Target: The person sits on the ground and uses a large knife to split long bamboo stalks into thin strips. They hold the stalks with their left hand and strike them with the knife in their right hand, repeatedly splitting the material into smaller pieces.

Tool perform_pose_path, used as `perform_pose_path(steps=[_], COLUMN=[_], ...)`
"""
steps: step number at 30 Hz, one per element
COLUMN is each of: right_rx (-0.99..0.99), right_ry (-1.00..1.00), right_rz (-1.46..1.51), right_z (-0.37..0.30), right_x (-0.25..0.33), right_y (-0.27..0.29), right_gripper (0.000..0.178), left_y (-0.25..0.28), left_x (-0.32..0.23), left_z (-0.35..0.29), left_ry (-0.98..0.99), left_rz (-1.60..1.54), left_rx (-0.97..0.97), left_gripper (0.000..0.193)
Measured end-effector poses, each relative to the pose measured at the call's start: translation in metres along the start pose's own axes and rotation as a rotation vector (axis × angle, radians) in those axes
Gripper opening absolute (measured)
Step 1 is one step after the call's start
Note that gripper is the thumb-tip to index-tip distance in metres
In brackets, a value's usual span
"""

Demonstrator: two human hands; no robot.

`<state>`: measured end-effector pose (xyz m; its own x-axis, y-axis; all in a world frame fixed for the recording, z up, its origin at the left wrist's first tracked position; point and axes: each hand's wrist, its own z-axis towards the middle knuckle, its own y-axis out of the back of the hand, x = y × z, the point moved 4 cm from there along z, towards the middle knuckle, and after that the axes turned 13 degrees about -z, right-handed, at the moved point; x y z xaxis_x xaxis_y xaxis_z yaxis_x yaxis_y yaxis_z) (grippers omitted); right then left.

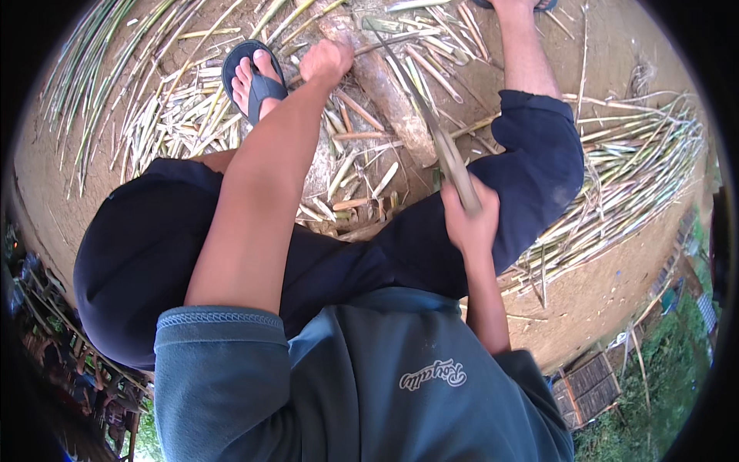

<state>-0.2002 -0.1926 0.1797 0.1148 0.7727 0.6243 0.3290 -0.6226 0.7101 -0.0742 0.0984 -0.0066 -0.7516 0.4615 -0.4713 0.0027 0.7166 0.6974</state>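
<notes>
The left hand [326, 61] is curled into a closed fist around the near end of a bamboo strip [400, 38], which runs away from the knuckles across the top of a thick wooden log [392, 100] lying on the dirt ground [600, 292]. The fingers are wrapped tight, with no gap showing between them and the strip.

The right hand [468, 219] is clenched on the handle of a long machete [439, 135]. The fingers fold fully round the grip just above the right knee, and the blade slants up and away from the hand, its far part lying over the log near the strip. Whether the edge touches the strip cannot be told.

Cut bamboo offcuts [350, 165] litter the ground between the legs and around the log. A loose bundle of long split bamboo [639, 169] lies at the right side of the ground, and greener stalks [100, 69] fan out at the upper left. The left foot in a dark flip-flop [254, 77] rests among the offcuts, just beside the left fist.
</notes>
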Motion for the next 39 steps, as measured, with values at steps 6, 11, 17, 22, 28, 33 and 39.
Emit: perform_pose_path(steps=[6, 11, 17, 22, 28, 33, 39], right_rx=[-0.05, -0.019, -0.086, -0.028, -0.018, -0.039, -0.014], right_ry=[0.018, 0.043, 0.058, 0.05, 0.045, 0.068, 0.08], right_rz=[0.06, -0.009, 0.029, 0.03, -0.018, -0.014, -0.072], right_z=[-0.031, 0.023, 0.04, 0.004, 0.023, 0.001, 0.034], right_x=[0.002, 0.007, 0.007, 0.009, 0.012, 0.008, 0.008], right_y=[0.007, -0.025, -0.025, -0.015, -0.021, 0.001, -0.026], right_gripper=[0.01, 0.016, 0.015, 0.011, 0.014, 0.011, 0.019], left_y=[0.002, 0.0, -0.017, 0.0, 0.003, 0.007, -0.031], left_x=[0.003, 0.008, 0.03, 0.023, 0.014, 0.01, 0.043], left_z=[0.006, 0.004, -0.011, -0.011, 0.0, 0.007, 0.055], left_ry=[-0.005, -0.02, -0.329, -0.183, -0.061, -0.012, -0.132], left_rz=[0.011, 0.005, 0.067, 0.08, 0.083, 0.075, 0.086], left_rx=[-0.061, -0.052, -0.374, -0.125, 0.115, 0.234, 0.337], left_gripper=[0.065, 0.064, 0.052, 0.057, 0.062, 0.064, 0.063])
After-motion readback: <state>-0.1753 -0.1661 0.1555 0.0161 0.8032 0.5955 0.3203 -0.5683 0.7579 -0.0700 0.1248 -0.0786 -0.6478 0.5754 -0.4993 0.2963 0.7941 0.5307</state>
